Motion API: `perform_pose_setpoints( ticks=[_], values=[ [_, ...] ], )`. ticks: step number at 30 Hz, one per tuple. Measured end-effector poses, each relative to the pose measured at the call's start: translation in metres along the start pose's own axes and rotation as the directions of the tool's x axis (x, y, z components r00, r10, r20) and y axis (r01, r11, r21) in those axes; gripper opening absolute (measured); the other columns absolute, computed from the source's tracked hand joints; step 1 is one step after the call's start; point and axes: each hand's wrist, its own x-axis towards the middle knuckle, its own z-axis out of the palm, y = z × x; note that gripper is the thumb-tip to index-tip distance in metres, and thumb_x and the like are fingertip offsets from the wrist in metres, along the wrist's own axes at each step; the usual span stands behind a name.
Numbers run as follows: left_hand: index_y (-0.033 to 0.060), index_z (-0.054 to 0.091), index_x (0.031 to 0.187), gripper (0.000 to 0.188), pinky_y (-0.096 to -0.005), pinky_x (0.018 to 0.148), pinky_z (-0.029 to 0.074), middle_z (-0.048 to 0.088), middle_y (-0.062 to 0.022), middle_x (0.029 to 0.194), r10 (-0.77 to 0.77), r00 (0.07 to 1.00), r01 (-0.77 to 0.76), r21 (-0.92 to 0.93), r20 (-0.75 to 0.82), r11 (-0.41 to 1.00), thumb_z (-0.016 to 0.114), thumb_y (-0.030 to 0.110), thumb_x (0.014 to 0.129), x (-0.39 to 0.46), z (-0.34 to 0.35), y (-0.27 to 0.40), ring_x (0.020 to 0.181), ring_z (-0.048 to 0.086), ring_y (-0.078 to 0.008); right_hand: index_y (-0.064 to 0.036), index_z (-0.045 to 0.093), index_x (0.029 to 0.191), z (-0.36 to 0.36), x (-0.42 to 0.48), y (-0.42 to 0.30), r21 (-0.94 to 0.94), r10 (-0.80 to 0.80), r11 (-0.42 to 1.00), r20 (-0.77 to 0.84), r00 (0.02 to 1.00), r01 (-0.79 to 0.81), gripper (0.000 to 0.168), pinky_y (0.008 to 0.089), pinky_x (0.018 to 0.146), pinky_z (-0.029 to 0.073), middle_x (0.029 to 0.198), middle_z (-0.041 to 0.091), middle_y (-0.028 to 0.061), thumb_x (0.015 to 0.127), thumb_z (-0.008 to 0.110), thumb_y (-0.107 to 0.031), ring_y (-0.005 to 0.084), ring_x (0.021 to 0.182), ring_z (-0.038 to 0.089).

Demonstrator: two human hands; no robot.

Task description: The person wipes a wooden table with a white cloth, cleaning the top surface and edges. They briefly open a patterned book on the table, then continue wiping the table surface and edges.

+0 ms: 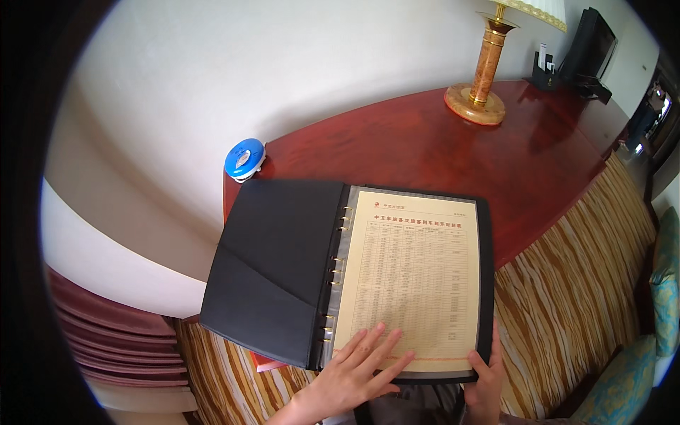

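Note:
A black ring binder (pixel 265 255) lies spread wide before me, its left cover bare with a slanted pocket. On its right side a cream printed sheet (pixel 409 281) with a table sits in a clear sleeve, held by several metal rings (pixel 336 271). My left hand (pixel 366 361) rests with fingers apart on the lower left of the sheet. With the thumb on top and the fingers behind, my right hand (pixel 486 372) grips the binder's lower right corner.
Behind the binder stretches a glossy red-brown wooden desk (pixel 366 143). It carries a blue and white round device (pixel 245 159), a table lamp (pixel 483 74), a black holder (pixel 544 71) and a monitor (pixel 589 48). Striped carpet (pixel 563 276), patterned upholstery (pixel 619 380) and a purple curtain (pixel 117 334) surround it.

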Motion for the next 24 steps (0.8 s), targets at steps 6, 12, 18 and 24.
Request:
perform_pose_setpoints(
  ticks=[6, 12, 18, 24],
  values=[
    [0.0127, 0.062, 0.125, 0.051, -0.0428, 0.108, 0.037, 0.055, -0.0102, 0.135, -0.001, 1.000, 0.002, -0.044, 0.027, 0.999, 0.069, 0.041, 0.082, -0.003, 0.010, -0.007, 0.129, 0.048, -0.0299, -0.012, 0.024, 0.152, 0.000, 0.000, 0.005, 0.036, -0.060, 0.998, -0.009, 0.998, 0.060, 0.079, 0.0342, 0.102, 0.042, 0.146, 0.040, 0.0128, 0.083, 0.056, 0.008, 0.0232, 0.125, 0.048],
    [0.0116, 0.065, 0.117, 0.044, -0.0429, 0.104, 0.041, 0.058, -0.0094, 0.130, 0.030, 1.000, -0.030, 0.014, 0.004, 0.999, 0.069, 0.038, 0.082, -0.003, 0.011, -0.009, 0.126, 0.052, -0.0298, -0.007, 0.032, 0.148, -0.020, 0.005, 0.016, -0.031, -0.051, 0.998, 0.018, 0.999, 0.052, 0.068, 0.0342, 0.103, 0.041, 0.148, 0.037, 0.0137, 0.086, 0.055, 0.008, 0.0225, 0.126, 0.047],
    [0.0106, 0.067, 0.113, 0.041, -0.0459, 0.101, 0.045, 0.063, -0.0098, 0.124, 0.085, 0.996, -0.084, 0.044, -0.015, 0.995, 0.068, 0.038, 0.082, -0.002, 0.011, -0.011, 0.120, 0.056, -0.0303, -0.004, 0.035, 0.145, -0.010, 0.001, 0.007, -0.074, -0.029, 0.997, 0.021, 0.999, 0.031, 0.053, 0.0349, 0.102, 0.042, 0.143, 0.042, 0.0143, 0.094, 0.049, -0.003, 0.0225, 0.123, 0.050],
    [0.0024, 0.063, 0.106, 0.033, -0.0467, 0.091, 0.053, 0.068, -0.0161, 0.109, 0.144, 0.971, -0.146, 0.000, -0.191, 0.989, 0.068, 0.026, 0.085, -0.004, 0.013, -0.013, 0.105, 0.065, -0.0334, -0.001, 0.034, 0.145, -0.016, 0.005, 0.016, -0.090, -0.076, 0.993, 0.028, 0.997, 0.079, 0.051, 0.0372, 0.106, 0.037, 0.144, 0.042, 0.0126, 0.102, 0.037, -0.029, 0.0229, 0.128, 0.046]
  ],
)
